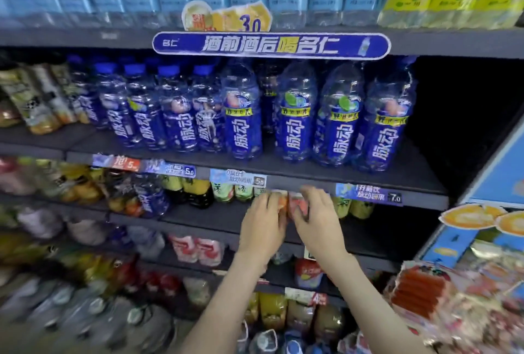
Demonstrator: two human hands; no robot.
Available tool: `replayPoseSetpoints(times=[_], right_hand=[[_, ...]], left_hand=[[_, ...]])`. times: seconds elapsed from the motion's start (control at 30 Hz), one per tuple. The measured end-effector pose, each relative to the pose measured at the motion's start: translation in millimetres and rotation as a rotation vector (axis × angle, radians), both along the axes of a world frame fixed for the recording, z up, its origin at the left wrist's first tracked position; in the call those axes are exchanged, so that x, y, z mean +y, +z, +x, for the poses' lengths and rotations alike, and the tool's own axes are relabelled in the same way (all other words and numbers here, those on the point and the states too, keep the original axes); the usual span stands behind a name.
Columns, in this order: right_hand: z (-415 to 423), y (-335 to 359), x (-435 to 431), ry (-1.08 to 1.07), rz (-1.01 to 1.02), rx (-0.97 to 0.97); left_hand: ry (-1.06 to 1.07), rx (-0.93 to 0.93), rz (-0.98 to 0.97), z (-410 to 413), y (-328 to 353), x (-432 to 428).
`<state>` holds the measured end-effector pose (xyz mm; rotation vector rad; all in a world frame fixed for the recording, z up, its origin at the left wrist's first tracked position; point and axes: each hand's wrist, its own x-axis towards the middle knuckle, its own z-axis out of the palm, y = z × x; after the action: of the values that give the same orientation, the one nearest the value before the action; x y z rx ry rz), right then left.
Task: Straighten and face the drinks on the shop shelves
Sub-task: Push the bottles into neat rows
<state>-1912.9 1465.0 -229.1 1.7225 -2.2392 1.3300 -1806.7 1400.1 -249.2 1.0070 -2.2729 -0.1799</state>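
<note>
Both hands reach into the third shelf [215, 219] from the top. My left hand [263, 223] wraps an orange-labelled bottle [279, 202] and my right hand [316, 213] wraps a pink-red labelled bottle [296, 202] right beside it; the two bottles touch. Their lower parts are hidden by my fingers. Green-labelled drinks [224, 192] stand to the left of them and yellow-green ones [360, 207] to the right. One shelf up, large blue bottles [295, 115] stand in a row with labels facing out.
A lone blue bottle [150, 197] leans on the same shelf at the left, by dark bottles [198, 192]. Price tags [368, 193] line the shelf edges. A side display with packaged snacks [442, 299] juts out at the lower right. Lower shelves hold more blurred drinks.
</note>
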Motion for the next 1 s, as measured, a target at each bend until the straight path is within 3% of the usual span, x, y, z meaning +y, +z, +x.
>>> replayPoseSetpoints(times=[0.37,0.6,0.9,1.0], right_hand=[[192,-49,-71,0.147,0.183,-0.135],[322,-61,-143,0.091,0.205,-0.3],[329,-85,-229,-0.108,0.227,-0.613],[319,-91,-264,-0.135,0.225,-0.605]], left_hand=[[0.247,-0.053,0.176,207,-32,-50],[0.301,-0.137,0.199,349,-38,-108],[0.275,-0.095,0.257,399,-43,-168],[0.23,-0.086,0.216,397,-45,-192]])
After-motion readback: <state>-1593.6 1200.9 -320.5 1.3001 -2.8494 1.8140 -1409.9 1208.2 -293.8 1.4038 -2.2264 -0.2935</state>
